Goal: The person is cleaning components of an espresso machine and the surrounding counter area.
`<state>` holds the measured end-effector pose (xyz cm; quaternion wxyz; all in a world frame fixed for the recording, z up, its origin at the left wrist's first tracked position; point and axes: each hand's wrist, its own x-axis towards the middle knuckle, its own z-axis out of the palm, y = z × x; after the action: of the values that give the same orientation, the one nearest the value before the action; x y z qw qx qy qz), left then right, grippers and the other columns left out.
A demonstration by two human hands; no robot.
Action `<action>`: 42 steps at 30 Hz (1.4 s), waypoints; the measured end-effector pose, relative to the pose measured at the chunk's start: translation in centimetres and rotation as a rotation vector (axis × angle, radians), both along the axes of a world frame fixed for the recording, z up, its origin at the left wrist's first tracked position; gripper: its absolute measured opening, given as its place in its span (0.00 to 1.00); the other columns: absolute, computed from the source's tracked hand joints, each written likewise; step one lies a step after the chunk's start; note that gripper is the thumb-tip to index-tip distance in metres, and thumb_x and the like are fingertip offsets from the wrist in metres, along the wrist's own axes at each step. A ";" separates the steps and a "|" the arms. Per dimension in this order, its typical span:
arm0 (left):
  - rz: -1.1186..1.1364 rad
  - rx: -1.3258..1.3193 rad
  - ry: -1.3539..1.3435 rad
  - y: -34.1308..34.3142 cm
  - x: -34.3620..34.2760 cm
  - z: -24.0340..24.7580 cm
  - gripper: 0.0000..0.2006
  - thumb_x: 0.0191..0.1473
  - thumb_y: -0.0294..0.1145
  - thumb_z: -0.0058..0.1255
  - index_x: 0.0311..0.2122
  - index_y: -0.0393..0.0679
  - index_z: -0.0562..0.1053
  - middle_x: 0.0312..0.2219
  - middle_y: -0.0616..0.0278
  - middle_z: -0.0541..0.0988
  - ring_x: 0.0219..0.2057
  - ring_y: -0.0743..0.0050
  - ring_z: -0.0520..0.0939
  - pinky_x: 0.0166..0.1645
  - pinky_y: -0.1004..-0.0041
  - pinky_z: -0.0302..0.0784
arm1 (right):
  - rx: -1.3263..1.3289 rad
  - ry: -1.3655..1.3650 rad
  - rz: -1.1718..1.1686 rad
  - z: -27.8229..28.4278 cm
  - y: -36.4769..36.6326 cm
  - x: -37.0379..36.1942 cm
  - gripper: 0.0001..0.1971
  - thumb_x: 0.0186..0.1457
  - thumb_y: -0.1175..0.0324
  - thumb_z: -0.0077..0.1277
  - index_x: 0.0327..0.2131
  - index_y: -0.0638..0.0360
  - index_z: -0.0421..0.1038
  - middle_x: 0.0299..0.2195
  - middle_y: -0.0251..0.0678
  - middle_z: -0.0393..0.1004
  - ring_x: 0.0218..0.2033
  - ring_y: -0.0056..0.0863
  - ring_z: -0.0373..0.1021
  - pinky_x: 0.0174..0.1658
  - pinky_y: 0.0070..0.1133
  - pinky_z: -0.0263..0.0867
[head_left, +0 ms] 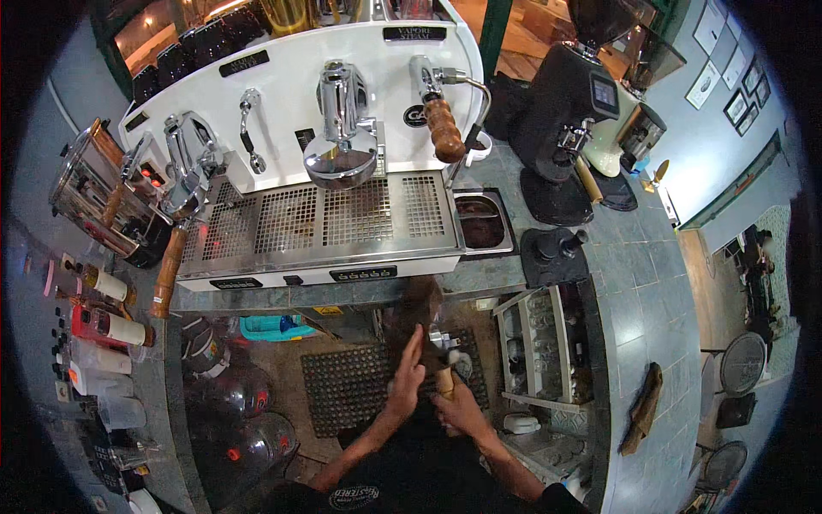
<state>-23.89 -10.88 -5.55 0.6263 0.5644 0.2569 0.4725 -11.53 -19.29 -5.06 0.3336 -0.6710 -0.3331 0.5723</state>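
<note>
In front of my body, below the counter's front edge, my right hand (461, 408) is closed round the light wooden handle of a portafilter (444, 340). Its metal head points away from me. Just left of it is my left hand (408, 379), with fingers reaching up against a dark brown cloth (416, 308). The cloth is blurred and partly covers the fingertips, and it hangs close beside the portafilter's head. Beyond my hands stands a white espresso machine (291, 163) with a bare chrome group head (341, 163) at its middle. Another wooden-handled portafilter (444, 128) shows at its right.
A black coffee grinder (558, 120) stands right of the machine, with a tamper (565, 243) on a black mat nearer me. Between them and the machine is a knock-box bin (482, 221). A brown rag (640, 411) lies on the right counter. Bottles (120, 328) line the left.
</note>
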 end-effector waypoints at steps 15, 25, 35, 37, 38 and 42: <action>0.116 0.189 0.302 1.6 1.0 -2.8 0.24 0.64 0.41 0.36 0.56 0.30 0.64 0.58 0.41 0.63 0.60 0.48 0.64 0.66 0.56 0.49 | 0.004 0.140 -0.083 3.5 0.9 -0.6 0.19 0.55 0.73 0.49 0.49 0.64 0.57 0.28 0.35 0.68 0.22 0.20 0.68 0.25 0.22 0.65; -0.018 -0.003 0.846 2.8 1.4 2.1 0.21 0.64 0.40 0.35 0.48 0.32 0.71 0.47 0.48 0.75 0.50 0.57 0.74 0.61 0.62 0.59 | 0.043 -0.155 -0.089 4.5 0.9 0.1 0.22 0.54 0.70 0.51 0.49 0.66 0.55 0.26 0.41 0.70 0.23 0.25 0.71 0.25 0.24 0.68; 0.130 0.035 0.469 1.4 2.2 -1.2 0.23 0.65 0.44 0.33 0.50 0.35 0.71 0.45 0.48 0.76 0.48 0.54 0.75 0.61 0.64 0.58 | -0.112 -0.165 -0.018 5.3 1.1 -0.1 0.21 0.54 0.70 0.50 0.48 0.67 0.55 0.29 0.47 0.73 0.26 0.30 0.75 0.26 0.26 0.69; 0.084 0.102 0.582 1.6 1.2 -1.3 0.23 0.65 0.44 0.33 0.50 0.34 0.70 0.44 0.46 0.76 0.47 0.50 0.75 0.61 0.63 0.58 | 0.098 -0.118 -0.044 5.7 0.5 -0.1 0.25 0.55 0.72 0.48 0.53 0.66 0.52 0.26 0.40 0.71 0.21 0.25 0.71 0.24 0.25 0.68; 0.017 0.171 0.686 1.5 1.0 -0.4 0.23 0.64 0.44 0.33 0.51 0.34 0.70 0.44 0.43 0.76 0.47 0.47 0.75 0.61 0.62 0.58 | 0.094 -0.122 -0.054 4.5 -0.2 -0.1 0.25 0.55 0.72 0.48 0.53 0.66 0.52 0.26 0.40 0.71 0.21 0.25 0.71 0.24 0.25 0.68; -0.002 -0.420 0.030 1.8 1.6 2.4 0.22 0.64 0.43 0.35 0.51 0.35 0.70 0.42 0.48 0.78 0.45 0.52 0.77 0.60 0.63 0.60 | 0.136 -0.225 -0.136 2.2 -0.1 -0.1 0.24 0.55 0.72 0.47 0.53 0.67 0.52 0.26 0.39 0.71 0.23 0.24 0.71 0.25 0.25 0.69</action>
<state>-22.27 -9.09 -3.16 0.7268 0.4285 0.3586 0.3995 -11.61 -19.39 -2.82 0.3768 -0.7277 -0.3604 0.4456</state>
